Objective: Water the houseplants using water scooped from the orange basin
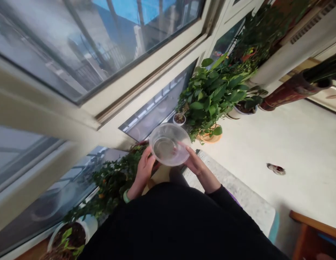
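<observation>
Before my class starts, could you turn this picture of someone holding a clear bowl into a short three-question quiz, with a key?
1. Count: how many hands hold the clear bowl?
2. Which side: which wrist wears the pale green band?
3. True or false: a small white pot stands beyond the bowl, near the window.

Key:
1. Two: the left hand and the right hand.
2. The left.
3. True.
</observation>
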`<state>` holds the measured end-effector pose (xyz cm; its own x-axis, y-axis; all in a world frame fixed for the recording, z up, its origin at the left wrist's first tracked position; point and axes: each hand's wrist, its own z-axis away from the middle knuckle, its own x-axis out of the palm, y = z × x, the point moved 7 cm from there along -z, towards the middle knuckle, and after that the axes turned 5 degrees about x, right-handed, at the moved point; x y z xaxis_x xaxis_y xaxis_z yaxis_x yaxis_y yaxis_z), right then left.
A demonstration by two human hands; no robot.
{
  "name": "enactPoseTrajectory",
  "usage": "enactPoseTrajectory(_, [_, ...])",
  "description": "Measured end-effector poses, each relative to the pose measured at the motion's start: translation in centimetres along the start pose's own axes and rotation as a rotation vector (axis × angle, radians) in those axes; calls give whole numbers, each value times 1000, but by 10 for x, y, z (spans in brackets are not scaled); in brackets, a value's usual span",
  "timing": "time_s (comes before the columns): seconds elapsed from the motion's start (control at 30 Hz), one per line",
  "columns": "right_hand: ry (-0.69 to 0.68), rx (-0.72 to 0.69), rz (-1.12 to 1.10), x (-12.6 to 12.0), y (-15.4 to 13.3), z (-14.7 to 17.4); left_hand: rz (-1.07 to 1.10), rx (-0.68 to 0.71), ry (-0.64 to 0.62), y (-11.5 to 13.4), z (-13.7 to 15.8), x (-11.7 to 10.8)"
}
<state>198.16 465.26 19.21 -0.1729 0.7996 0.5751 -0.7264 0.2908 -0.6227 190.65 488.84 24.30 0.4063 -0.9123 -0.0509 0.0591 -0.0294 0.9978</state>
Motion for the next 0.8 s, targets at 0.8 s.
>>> enactPoseTrajectory(0.8, [243,-221,-140,-129,-200,-14,-16,120,-364,60,-155,230])
